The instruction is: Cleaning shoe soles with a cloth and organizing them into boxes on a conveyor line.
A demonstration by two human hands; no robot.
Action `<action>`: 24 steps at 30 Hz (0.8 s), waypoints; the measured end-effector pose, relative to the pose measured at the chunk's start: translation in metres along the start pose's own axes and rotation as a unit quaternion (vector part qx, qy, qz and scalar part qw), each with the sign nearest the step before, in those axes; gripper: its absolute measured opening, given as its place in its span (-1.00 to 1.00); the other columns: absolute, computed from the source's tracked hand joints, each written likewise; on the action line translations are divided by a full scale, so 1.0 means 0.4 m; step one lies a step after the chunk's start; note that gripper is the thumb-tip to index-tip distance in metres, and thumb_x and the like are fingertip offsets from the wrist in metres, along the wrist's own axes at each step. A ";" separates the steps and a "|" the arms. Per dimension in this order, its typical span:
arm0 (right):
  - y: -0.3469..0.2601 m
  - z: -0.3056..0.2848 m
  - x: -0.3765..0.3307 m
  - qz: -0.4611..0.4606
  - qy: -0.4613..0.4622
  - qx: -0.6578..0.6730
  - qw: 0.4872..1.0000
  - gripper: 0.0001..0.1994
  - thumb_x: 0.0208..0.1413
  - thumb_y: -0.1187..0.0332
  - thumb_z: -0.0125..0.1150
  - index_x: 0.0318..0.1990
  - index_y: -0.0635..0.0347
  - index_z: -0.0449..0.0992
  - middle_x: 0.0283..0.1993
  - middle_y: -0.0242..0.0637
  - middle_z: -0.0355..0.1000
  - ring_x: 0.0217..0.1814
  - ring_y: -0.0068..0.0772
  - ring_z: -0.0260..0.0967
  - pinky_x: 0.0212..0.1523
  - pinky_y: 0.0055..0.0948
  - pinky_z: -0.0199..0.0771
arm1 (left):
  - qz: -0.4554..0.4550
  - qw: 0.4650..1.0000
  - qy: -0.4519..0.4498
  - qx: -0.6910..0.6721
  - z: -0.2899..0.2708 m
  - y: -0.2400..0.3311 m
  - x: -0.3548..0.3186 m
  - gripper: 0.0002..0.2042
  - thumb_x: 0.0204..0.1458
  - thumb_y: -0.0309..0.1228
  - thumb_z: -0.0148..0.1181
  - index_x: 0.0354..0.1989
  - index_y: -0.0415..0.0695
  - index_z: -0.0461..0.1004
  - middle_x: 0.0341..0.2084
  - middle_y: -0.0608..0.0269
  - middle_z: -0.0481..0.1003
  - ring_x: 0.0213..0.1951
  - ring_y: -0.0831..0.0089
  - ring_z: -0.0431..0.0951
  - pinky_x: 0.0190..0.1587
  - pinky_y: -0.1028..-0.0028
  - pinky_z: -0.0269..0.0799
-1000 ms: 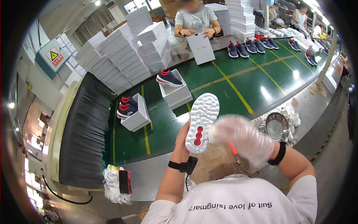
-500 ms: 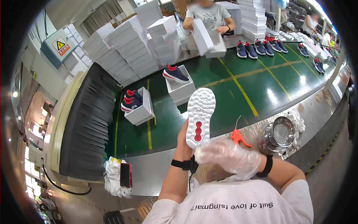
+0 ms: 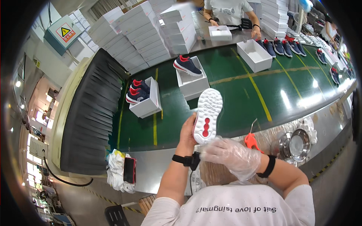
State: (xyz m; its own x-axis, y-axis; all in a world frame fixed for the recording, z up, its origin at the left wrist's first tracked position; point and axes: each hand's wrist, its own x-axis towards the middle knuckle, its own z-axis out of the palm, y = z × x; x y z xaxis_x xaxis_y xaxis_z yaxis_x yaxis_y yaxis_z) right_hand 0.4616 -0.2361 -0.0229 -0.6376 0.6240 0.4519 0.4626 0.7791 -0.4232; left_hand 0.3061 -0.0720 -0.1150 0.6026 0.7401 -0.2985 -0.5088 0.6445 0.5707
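My left hand [image 3: 187, 130] grips a sneaker [image 3: 208, 115] by its side and holds it up over the near edge of the green conveyor belt. Its white wavy sole with a red strip faces me; the upper is mostly hidden. Just below the heel is my right hand [image 3: 235, 157] in a clear plastic glove. Its fingers are curled and pressed together; whatever may be in them is hidden. Beyond the raised sneaker, an open white shoebox [image 3: 192, 84] bears one navy sneaker [image 3: 187, 66] with red lining. Another box [image 3: 148, 105] to the left holds a pair of navy sneakers [image 3: 138, 91].
Near my right arm lie an orange air blow gun [image 3: 252, 142] and metal bowls [image 3: 299, 145]. White cloths with a phone [image 3: 129, 170] lie at left. Across the belt [image 3: 233, 100], a person [image 3: 230, 13] handles a white box beside an open shoebox [image 3: 254, 56] and several navy sneakers [image 3: 279, 47].
The person opposite has lowered the box parts; an open box now stands on the belt. My right hand, blurred before, is now sharp below the heel. The view has shifted slightly.
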 end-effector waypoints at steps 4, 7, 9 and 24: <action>0.069 0.022 -0.092 0.126 0.024 -0.031 0.991 -0.51 -0.28 0.59 0.06 -0.03 0.24 0.40 -0.03 -0.13 0.36 0.02 -0.05 0.30 0.03 -0.18 0.32 | 0.279 0.891 0.156 0.322 -0.051 0.191 0.128 -0.67 0.16 -0.26 0.05 -0.10 -0.33 0.44 -0.31 0.19 0.53 -0.33 0.45 0.55 -0.25 0.44 0.48; 0.110 0.029 -0.143 0.216 0.097 -0.057 0.970 -0.54 -0.25 0.62 0.06 -0.06 0.18 0.43 -0.08 -0.13 0.40 -0.02 -0.04 0.32 -0.01 -0.17 0.35 | 0.425 0.614 0.151 0.648 0.014 0.350 0.231 -0.64 0.07 -0.20 0.13 -0.04 -0.16 0.43 -0.33 0.13 0.55 -0.34 0.26 0.56 -0.26 0.34 0.44; 0.126 0.037 -0.162 0.285 0.138 -0.062 0.946 -0.56 -0.20 0.63 0.05 -0.06 0.12 0.46 -0.09 -0.11 0.41 -0.04 -0.02 0.33 -0.04 -0.15 0.36 | 0.401 0.410 0.163 0.803 0.109 0.424 0.267 -0.61 -0.03 -0.19 0.20 0.00 0.07 0.41 -0.44 0.08 0.54 -0.32 0.18 0.55 -0.21 0.30 0.36; 0.244 0.099 -0.186 0.411 0.149 -0.021 0.899 -0.62 -0.14 0.68 0.09 -0.11 0.13 0.47 -0.14 -0.10 0.43 -0.11 0.00 0.38 -0.09 -0.19 0.40 | 0.249 0.194 0.074 0.946 0.058 0.526 0.786 -0.75 -0.05 -0.28 0.16 -0.24 -0.15 0.47 -0.20 0.05 0.47 -0.03 0.12 0.43 -0.04 0.20 0.33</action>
State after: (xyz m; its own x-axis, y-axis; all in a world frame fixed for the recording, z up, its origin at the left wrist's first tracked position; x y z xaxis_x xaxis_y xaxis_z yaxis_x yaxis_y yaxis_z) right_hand 0.5298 -0.2089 -0.1291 0.1217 0.9737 0.1928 0.7285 0.0443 -0.6836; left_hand 0.4029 0.2919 -0.0709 0.6727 0.7080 0.2152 0.7396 -0.6342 -0.2254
